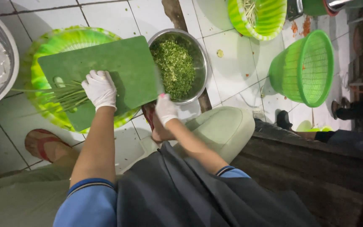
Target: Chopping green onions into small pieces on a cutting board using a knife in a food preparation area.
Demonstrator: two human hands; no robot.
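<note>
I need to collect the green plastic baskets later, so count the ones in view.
3. One basket sits under the green cutting board at left, one stands at the top edge, partly cut off, and one lies tipped on its side at right. Others may be out of frame.

We see the cutting board (118, 67) lying on a basin (59, 42) on the floor (106, 17). Stalks (64, 97) lie on the board's left part, and the bowl (204, 63) of chopped greens (174, 65) stands just right of it.
</note>
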